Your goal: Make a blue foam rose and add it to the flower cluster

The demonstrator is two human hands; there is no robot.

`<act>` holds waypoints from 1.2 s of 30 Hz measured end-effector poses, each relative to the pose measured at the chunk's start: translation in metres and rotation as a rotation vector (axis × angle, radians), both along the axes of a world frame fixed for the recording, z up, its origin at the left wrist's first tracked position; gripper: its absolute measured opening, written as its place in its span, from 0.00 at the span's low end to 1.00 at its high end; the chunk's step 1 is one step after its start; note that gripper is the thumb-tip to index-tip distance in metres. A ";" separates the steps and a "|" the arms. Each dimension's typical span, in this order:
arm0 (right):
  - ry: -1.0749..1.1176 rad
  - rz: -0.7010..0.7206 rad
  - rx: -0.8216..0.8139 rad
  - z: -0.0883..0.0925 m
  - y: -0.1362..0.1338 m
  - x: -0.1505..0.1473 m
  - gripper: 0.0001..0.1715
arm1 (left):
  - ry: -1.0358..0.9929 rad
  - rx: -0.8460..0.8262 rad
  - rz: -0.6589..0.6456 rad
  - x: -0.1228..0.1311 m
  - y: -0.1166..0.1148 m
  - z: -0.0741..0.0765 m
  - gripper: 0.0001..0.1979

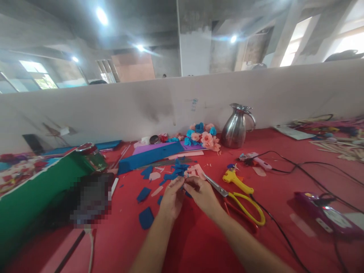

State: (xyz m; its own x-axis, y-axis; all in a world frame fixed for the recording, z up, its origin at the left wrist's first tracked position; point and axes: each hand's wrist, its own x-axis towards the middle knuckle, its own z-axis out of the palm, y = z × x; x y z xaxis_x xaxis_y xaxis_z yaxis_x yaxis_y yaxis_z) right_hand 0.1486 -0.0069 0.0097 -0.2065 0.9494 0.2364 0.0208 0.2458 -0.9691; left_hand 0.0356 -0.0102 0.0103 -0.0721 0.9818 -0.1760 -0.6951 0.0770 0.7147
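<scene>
My left hand [171, 198] and my right hand [201, 194] meet over the red table [199, 242], fingers pinched together on a small blue paper piece [182, 185] between them. Just beyond the fingertips lie a crumpled blue paper flower [178, 168] and pink paper bits [196, 170]. Loose blue paper cut-outs [146, 217] lie to the left of my left hand. Yellow-handled scissors [241, 203] lie right beside my right hand, blades pointing toward it.
A steel jug [236, 129] and a cluster of pink and blue paper flowers [202, 137] stand at the back by the white partition. Glue guns [256, 160] with black cables lie right. A blue box [148, 156], green sheet [36, 189] and jar [91, 153] are at the left.
</scene>
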 end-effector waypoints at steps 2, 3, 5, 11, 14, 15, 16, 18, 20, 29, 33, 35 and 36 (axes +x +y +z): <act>0.009 0.008 0.010 0.000 0.000 0.000 0.11 | -0.003 -0.017 0.008 0.002 0.000 0.000 0.08; 0.016 0.009 0.009 0.000 0.000 0.000 0.11 | 0.001 -0.020 0.010 0.003 0.000 0.000 0.08; 0.040 0.012 -0.005 0.000 0.000 0.001 0.12 | 0.010 -0.014 -0.008 0.003 0.001 0.000 0.08; 0.103 -0.012 -0.080 0.000 0.000 0.002 0.13 | 0.010 0.022 -0.114 0.000 0.001 -0.003 0.07; 0.100 -0.008 -0.074 -0.001 -0.001 0.000 0.13 | 0.014 0.021 -0.116 0.001 0.000 -0.002 0.07; 0.098 -0.004 -0.072 -0.001 -0.001 0.000 0.12 | 0.020 0.015 -0.113 0.002 0.000 -0.002 0.07; 0.099 0.001 -0.072 -0.001 -0.001 0.000 0.12 | 0.027 0.008 -0.107 0.002 0.000 -0.001 0.08; 0.090 0.015 -0.082 0.001 0.000 0.002 0.12 | 0.048 -0.002 -0.075 0.002 0.000 0.001 0.08; 0.062 -0.008 -0.104 0.003 0.002 0.006 0.14 | 0.074 -0.003 -0.012 0.000 0.001 0.003 0.09; -0.007 -0.301 -0.040 -0.002 0.022 0.031 0.13 | 0.116 0.073 0.215 -0.025 0.010 0.007 0.12; -0.407 -0.230 0.045 -0.009 0.021 0.030 0.08 | 0.169 0.112 0.277 -0.032 0.012 0.006 0.13; -0.645 -0.184 0.138 -0.010 0.018 0.027 0.08 | 0.188 0.111 0.308 -0.033 0.013 0.005 0.13; -0.746 -0.173 0.195 -0.010 0.015 0.024 0.09 | 0.196 0.113 0.315 -0.033 0.013 0.005 0.13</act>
State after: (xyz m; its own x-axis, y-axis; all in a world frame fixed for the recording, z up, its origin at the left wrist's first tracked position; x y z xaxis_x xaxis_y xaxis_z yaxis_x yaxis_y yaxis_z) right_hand 0.1723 0.0082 -0.0005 -0.2294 0.9383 0.2587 0.7020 0.3436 -0.6238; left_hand 0.0027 0.0031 0.0151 -0.3947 0.9186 -0.0212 -0.5216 -0.2049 0.8282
